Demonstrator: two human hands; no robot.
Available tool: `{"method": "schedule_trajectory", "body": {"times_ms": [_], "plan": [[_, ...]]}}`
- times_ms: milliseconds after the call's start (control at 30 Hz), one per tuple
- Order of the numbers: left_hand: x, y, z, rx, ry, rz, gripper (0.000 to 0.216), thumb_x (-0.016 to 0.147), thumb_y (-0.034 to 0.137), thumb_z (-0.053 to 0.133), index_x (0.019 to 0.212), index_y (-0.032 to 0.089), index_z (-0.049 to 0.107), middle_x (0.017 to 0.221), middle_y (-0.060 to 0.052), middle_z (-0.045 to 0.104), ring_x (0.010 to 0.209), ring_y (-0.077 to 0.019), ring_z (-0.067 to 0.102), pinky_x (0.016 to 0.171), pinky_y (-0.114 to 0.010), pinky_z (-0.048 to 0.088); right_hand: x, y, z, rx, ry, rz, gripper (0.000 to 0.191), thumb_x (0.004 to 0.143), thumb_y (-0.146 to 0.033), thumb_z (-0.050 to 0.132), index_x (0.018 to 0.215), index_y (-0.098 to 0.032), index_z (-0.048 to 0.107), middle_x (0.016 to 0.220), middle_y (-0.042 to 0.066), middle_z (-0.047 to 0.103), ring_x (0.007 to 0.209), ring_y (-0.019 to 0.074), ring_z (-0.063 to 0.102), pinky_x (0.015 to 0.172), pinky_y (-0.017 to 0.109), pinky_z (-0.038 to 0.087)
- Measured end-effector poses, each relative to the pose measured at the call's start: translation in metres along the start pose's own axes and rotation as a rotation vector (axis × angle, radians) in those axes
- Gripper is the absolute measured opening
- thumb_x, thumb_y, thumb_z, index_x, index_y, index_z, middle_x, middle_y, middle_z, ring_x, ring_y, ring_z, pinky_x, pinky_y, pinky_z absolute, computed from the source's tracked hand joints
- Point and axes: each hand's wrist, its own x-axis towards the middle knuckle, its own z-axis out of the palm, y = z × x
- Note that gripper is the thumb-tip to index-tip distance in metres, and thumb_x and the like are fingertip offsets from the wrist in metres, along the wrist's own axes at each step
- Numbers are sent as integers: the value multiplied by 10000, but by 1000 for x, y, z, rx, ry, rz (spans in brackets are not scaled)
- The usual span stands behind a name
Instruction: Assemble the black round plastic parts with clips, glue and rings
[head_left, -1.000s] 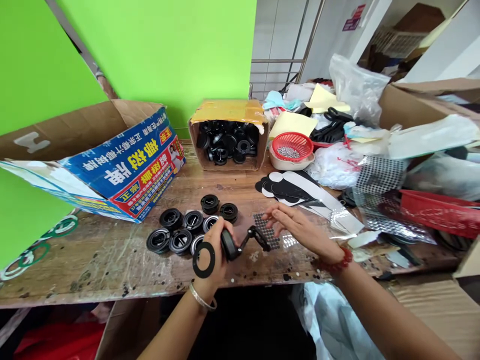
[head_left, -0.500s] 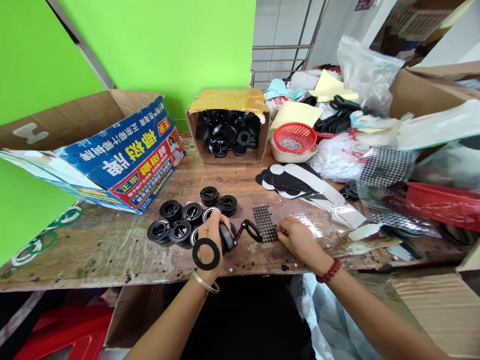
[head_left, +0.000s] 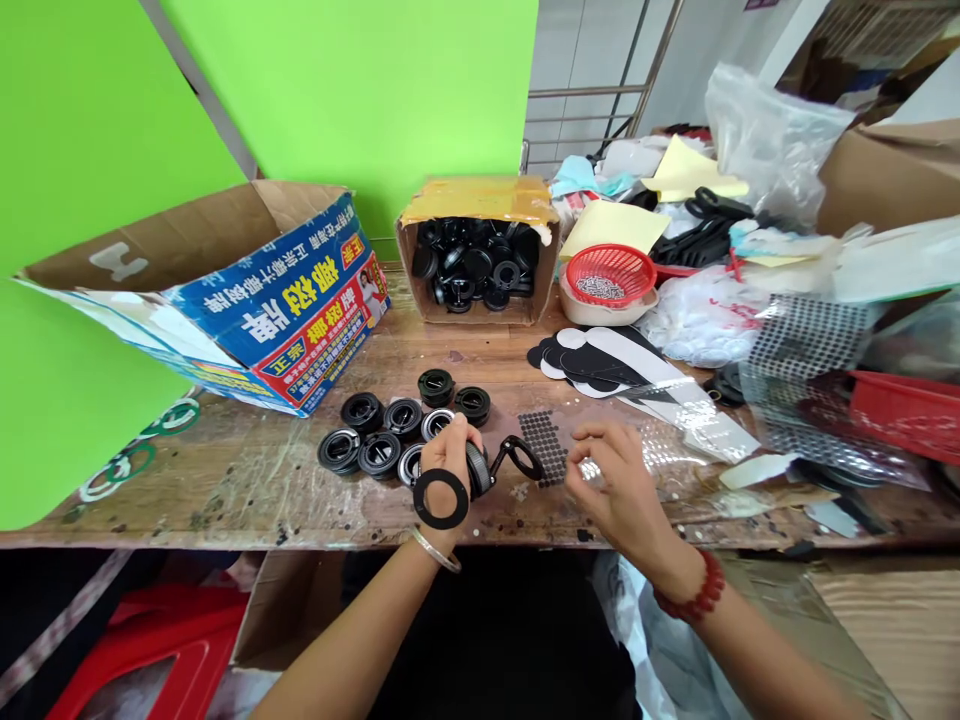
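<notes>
My left hand (head_left: 448, 455) is closed around a black round mount with a ribbed side (head_left: 478, 470). From the mount a jointed arm ends in a black ring (head_left: 535, 466) pointing right. A flat black ring (head_left: 442, 523) lies against the back of the same hand, near the wrist. My right hand (head_left: 619, 485) is raised just right of a sheet of small black dots (head_left: 543, 447). Its thumb and forefinger tips are pinched together; anything between them is too small to make out. Several black round mounts (head_left: 380, 455) sit on the table left of my left hand.
A cardboard box of black parts (head_left: 480, 315) lies on its side at the back. A blue printed carton (head_left: 225, 310) stands at left. Black and white strips (head_left: 600, 350), a red basket (head_left: 611, 262) and piled bags (head_left: 697, 310) crowd the right.
My right hand has lifted off the dot sheet and moved slightly right, fingertips pinched. My left hand still grips the mount. The whole view has shifted a little.
</notes>
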Motion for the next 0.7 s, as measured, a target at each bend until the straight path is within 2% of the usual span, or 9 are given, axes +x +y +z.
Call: {"method": "schedule_trajectory", "body": {"times_ms": [100,200,367,500,600,700], "plan": [[-6,3,2,65,-28,47,556,882,616,498,523,191,520,480,11,489,450,-109,431,446,-226,337,12,-35,-8,146,-2,-110,121,855,-118,550,795,-221,572,1045,79,603,1089,255,501,967,450,407],[-10,4,5,91,-53,46,543,872,622,507,537,195,517,489,24,464,457,-109,408,458,-236,330,17,-55,-3,239,-59,-115,150,835,-70,541,794,-209,578,1036,73,602,1092,243,497,939,431,422],[-12,3,8,88,-48,49,562,861,633,506,513,192,500,493,31,421,461,-100,356,463,-241,305,14,-57,9,246,-122,-124,150,805,-40,558,782,-187,576,1016,70,608,1046,239,498,909,435,424],[-14,3,9,70,-44,20,553,845,635,524,518,189,501,497,29,426,461,-98,355,456,-240,298,11,-57,9,249,-100,-125,156,797,-27,571,785,-182,581,992,78,611,1031,247,513,890,443,456],[-15,5,7,34,-48,-39,536,846,618,529,526,191,488,489,31,428,451,-95,363,453,-235,304,1,-63,6,217,-53,-183,171,843,-27,542,905,-168,616,1073,109,620,1140,268,506,976,480,453],[-14,5,5,-6,-28,-92,512,853,602,521,544,195,487,473,33,435,437,-98,392,448,-233,314,-18,-72,4,94,-60,-286,326,869,-16,484,1158,-109,601,1232,158,610,1303,301,437,1085,531,374]]}}
